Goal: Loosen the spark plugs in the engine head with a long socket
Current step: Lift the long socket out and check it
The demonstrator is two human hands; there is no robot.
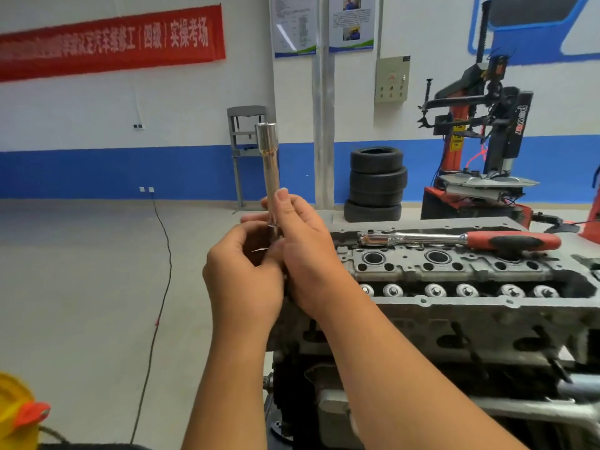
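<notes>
Socket: you held the long socket (270,164) upright, left of the engine head (454,280) | Right hand (311,254): fingers pinched its lower shaft | Left hand (243,274): fingers curled round its bottom end | Ratchet (461,239): lay on the head, apart from both hands

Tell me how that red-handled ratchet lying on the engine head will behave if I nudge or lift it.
The ratchet looks like rigid chromed steel, so probably stiff and head-heavy. Its polished shaft may be slippery; the red grip should hold better. It lies flat across the engine head, so it would likely slide rather than roll.
</notes>
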